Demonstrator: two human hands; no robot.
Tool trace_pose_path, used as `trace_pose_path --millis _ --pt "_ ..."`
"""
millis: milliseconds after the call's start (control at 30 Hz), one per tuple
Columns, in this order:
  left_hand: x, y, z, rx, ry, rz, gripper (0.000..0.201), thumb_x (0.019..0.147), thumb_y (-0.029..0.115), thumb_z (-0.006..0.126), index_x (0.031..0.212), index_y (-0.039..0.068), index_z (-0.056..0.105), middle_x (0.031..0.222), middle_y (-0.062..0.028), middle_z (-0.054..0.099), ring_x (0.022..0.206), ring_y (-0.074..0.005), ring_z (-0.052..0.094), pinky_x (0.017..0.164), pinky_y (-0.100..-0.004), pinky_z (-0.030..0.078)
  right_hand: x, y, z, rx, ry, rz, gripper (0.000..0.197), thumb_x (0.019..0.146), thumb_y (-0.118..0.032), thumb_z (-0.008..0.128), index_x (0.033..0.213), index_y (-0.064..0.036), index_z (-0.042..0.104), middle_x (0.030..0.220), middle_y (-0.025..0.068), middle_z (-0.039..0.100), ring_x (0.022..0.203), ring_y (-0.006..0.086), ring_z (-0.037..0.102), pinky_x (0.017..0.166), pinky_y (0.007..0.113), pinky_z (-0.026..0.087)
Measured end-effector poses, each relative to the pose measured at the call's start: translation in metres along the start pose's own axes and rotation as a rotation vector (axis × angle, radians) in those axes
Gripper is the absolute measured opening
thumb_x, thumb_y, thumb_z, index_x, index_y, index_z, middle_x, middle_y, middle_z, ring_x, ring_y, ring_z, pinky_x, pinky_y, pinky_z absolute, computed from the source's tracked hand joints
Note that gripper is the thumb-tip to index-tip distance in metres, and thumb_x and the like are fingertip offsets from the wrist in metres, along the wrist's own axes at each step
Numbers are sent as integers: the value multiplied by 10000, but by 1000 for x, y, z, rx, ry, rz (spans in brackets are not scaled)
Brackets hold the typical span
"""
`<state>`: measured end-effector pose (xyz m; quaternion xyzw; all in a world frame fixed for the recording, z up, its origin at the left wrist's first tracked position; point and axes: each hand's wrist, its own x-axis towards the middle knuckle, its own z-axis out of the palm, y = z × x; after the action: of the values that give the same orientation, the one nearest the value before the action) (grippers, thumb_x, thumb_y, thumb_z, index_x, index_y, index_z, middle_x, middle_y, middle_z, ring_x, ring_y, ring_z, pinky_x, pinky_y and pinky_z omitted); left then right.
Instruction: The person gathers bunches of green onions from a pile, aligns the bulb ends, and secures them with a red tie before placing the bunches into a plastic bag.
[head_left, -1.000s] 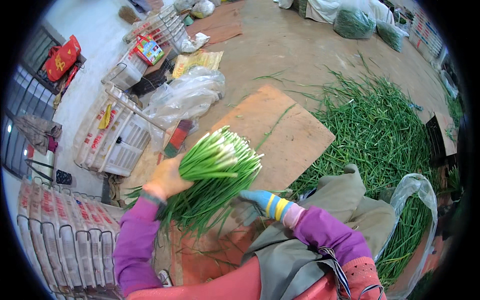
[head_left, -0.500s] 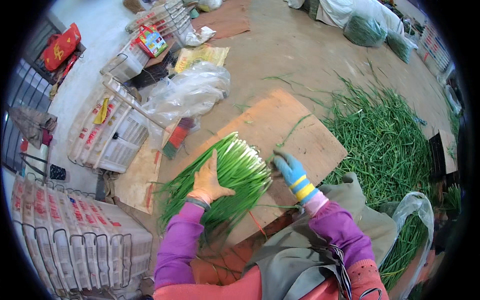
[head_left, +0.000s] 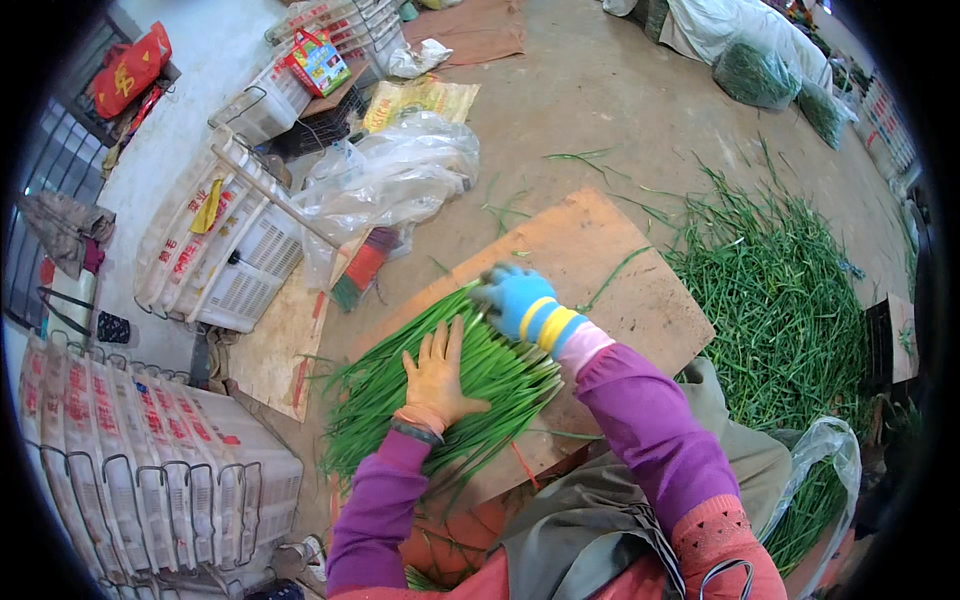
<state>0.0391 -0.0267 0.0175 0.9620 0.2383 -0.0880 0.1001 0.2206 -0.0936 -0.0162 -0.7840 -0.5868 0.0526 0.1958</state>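
A wide bundle of green chives (head_left: pixel 510 385) lies on a brown board (head_left: pixel 640 300) in front of me, its pale stem ends toward the right. My left hand (head_left: pixel 440 375), in a tan glove, rests flat on the leaves with its fingers spread. At the far end of the pale stems is my right hand (head_left: pixel 515 300), in a blue glove with yellow bands and dark fingertips. Its fingers bend down against the stem ends and are smeared by motion, so their grip is unclear. A loose green leaf (head_left: pixel 620 275) lies on the board beside it.
A big heap of loose chives (head_left: pixel 775 290) spreads over the floor at right, with a clear bag of chives (head_left: pixel 820 500) nearer me. White plastic crates (head_left: pixel 160 460) stand at left. A broom (head_left: pixel 365 265) and clear plastic sheeting (head_left: pixel 410 180) lie beyond the board.
My right hand has moved left, from beside the stem ends to over their far end. My left hand has shifted slightly right on the leaves, its fingers more spread.
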Motion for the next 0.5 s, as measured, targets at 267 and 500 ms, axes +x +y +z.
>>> trace_pose_path --millis 267,500 --pt "13 -4 1 -8 -90 31 1296 414 384 838 1403 111 47 1413 -132 223 1282 -332 248 983 -602 212 5 16 -16 -109 -286 -43 246 703 -222 627 947 -200 650 1009 29 590 958 219 560 785 446 409" --pt "19 -11 -4 -36 -206 31 1318 403 386 844 1402 101 34 1411 -158 218 1285 -340 244 990 -592 213 -102 -6 -37 597 -70 232 199 805 -265 567 830 -77 629 784 88 634 696 276 611 611 356 482"
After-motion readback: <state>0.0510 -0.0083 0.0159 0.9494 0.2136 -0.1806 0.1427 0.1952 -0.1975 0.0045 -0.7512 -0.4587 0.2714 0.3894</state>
